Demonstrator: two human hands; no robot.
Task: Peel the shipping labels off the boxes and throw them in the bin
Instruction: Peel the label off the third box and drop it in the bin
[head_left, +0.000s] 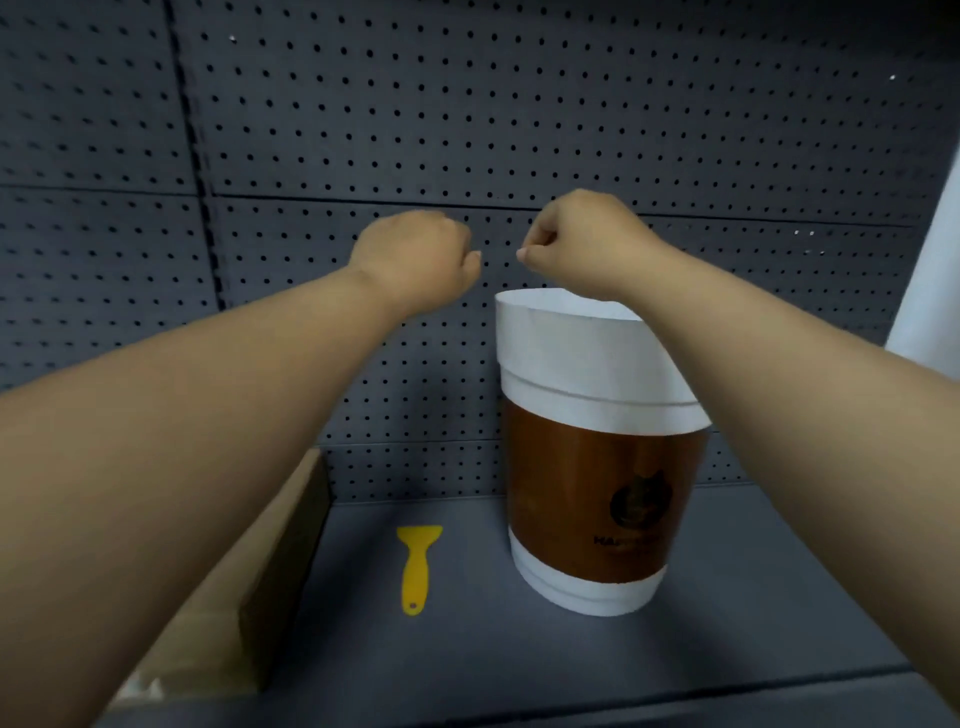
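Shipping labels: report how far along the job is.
Done: nothing shows as binned; the bin's inside is hidden. In hand: both hands hover curled above the bin; whether they hold anything is unclear. Left: the cardboard box and the untouched yellow scraper.

Shop or stockroom: grey pegboard shelving (571, 130), cardboard box (249, 571).
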